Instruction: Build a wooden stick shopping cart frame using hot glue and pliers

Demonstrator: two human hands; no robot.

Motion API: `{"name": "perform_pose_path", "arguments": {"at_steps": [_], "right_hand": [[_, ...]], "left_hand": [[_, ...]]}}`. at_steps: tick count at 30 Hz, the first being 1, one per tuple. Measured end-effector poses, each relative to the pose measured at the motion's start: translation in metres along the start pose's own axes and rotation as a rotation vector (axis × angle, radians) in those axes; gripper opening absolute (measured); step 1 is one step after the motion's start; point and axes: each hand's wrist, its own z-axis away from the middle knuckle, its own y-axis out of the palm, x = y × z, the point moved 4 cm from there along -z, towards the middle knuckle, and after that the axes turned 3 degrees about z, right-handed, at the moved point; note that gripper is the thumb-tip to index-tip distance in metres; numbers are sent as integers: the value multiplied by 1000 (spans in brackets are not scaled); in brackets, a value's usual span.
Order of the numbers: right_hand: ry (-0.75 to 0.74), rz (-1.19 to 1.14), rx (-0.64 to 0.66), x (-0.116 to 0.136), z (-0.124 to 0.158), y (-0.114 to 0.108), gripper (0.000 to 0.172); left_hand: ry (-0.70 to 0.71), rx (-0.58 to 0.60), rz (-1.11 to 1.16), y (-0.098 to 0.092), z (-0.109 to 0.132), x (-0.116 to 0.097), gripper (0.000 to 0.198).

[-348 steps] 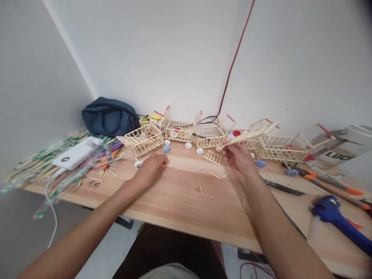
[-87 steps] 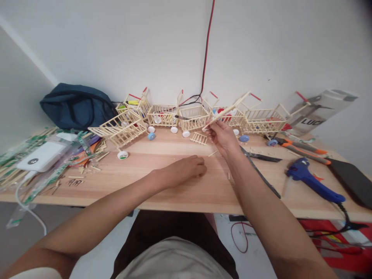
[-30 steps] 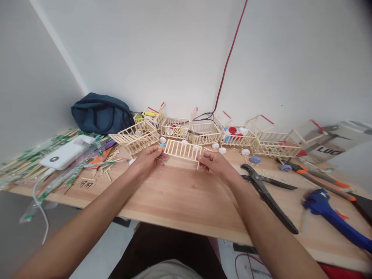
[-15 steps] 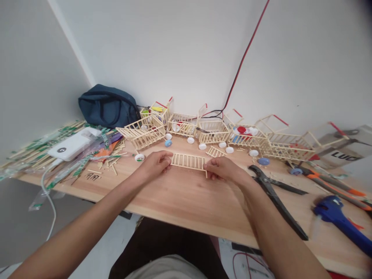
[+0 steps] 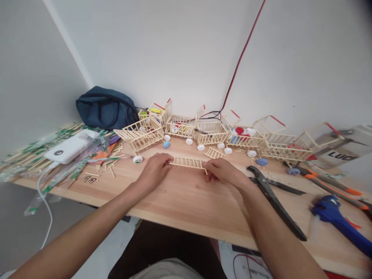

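Note:
A small ladder-like frame of wooden sticks (image 5: 187, 162) is held low over the table between my two hands. My left hand (image 5: 157, 167) pinches its left end with fingers closed. At the right end, my right hand (image 5: 219, 169) grips the frame, and a short stick end points down by the fingertips. Just behind lies a smaller stick grid (image 5: 214, 152) flat on the table (image 5: 180, 201). Farther back stand several stick-built carts (image 5: 210, 132) with bottle-cap wheels and red handles.
Black pliers (image 5: 274, 201), a blue glue gun (image 5: 334, 217) and orange-handled tools (image 5: 331, 184) lie at right. At left are a white power bank (image 5: 71, 147), bundled sticks (image 5: 31, 159) and cut pieces. A blue bag (image 5: 106, 108) stands against the wall.
The stick frame has tilted, so it looks flatter and narrower between my hands. Both hands still hold its ends. The whole view has shifted slightly.

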Motion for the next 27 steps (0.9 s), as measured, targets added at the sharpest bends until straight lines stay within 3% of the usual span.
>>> {"name": "perform_pose_path", "arguments": {"at_steps": [8,10,14,16,23,27], "right_hand": [[-61,-118,-34,2,4,-9,38],[-58,-55,-154,-1,5,-22,33],[1,235,-575,-12,10,-55,28],[26,319,-701,-18,11,-63,22],[35,431,-569,-21,-1,-43,7],[24,518,-548,-19,-3,-38,4]], "left_hand": [[176,-109,-77,-1,-2,3,12],[207,-124,-90,-1,-1,2,13],[234,-171,-50,-4,1,2,16],[204,-176,-16,-6,1,2,16],[17,-105,205,-10,0,5,12],[-20,-139,311,-12,-2,9,13]]}}
